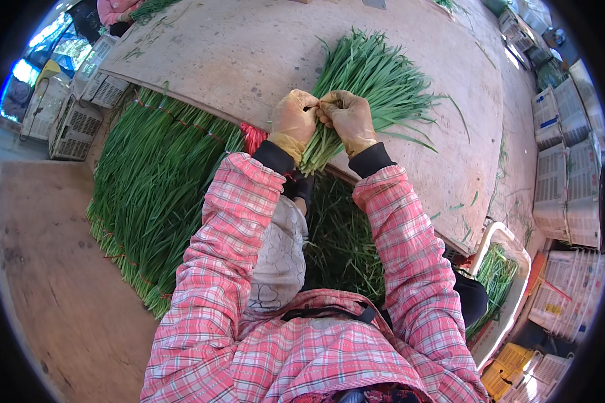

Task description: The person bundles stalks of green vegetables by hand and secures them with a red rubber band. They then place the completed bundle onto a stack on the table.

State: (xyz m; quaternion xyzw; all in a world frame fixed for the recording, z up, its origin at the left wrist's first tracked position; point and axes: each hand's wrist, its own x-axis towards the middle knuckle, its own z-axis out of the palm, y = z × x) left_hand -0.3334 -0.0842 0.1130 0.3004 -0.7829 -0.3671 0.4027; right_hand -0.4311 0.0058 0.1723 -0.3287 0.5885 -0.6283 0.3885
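Observation:
A loose bundle of long green chives (380, 77) lies on the wooden board, its pale stem ends toward me and its leaf tips fanned out away. My left hand (293, 119) and my right hand (349, 117), both in thin yellowish gloves, meet over the stems. The fingers of both are curled and pinched together, nearly touching. Whatever sits between the fingertips is too small or hidden to make out. Just left of my left wrist, a bunch of red ties (253, 137) hangs at the board's edge.
Many tied chive bundles (161, 188) are stacked at my left beside a brown board (60, 269). Loose greens (343, 235) lie below the worktop (249, 54). A white basket (511, 248) of greens stands at right, near stacked crates (568, 181). Another person's pink sleeve (114, 10) shows far left.

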